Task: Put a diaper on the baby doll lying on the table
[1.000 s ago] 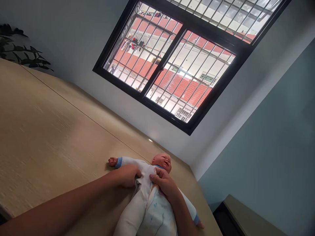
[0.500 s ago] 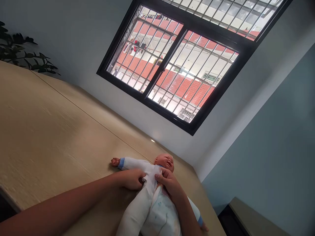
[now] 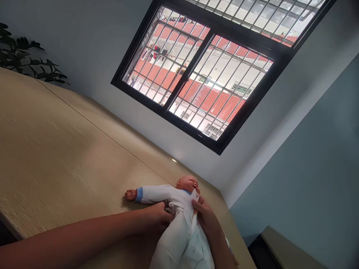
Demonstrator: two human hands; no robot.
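Doll [image 3: 181, 201] — right hand [image 3: 206, 213] pinching clothes [image 3: 171, 239], left hand [image 3: 159, 216] alongside

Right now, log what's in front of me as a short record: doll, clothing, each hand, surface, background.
Doll: baby doll, lying on the wood-toned tabletop
Clothing: white, with a blue cuff on the outstretched arm
Left hand: at the doll's side by bunched cloth; fingertips partly hidden, grip unclear
Right hand: pinching white cloth at the chest
Background: black-framed barred window; leafy plant, far left
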